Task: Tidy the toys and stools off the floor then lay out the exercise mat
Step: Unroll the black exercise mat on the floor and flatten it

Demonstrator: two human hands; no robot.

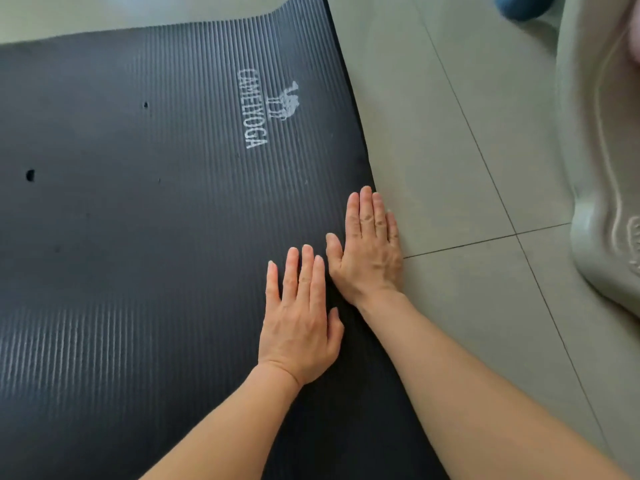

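The black ribbed foam exercise mat (138, 237) lay unrolled on the grey tiled floor (450, 168). Left hand (299, 323) and right hand (367, 251) pressed flat near its right edge, fingers straight, gripping nothing. It looked soft, light and springy, best lifted by that edge.

Two bare forearms come into view from the near edge, each ending in a bare hand: the left hand (299, 320) and the right hand (369, 249). No sleeve or cuff shows anywhere along either arm. No ring shows on the fingers, and the wrists carry no watch, band or bracelet. The fingernails are short and look unpainted. No glove or other covering is worn.
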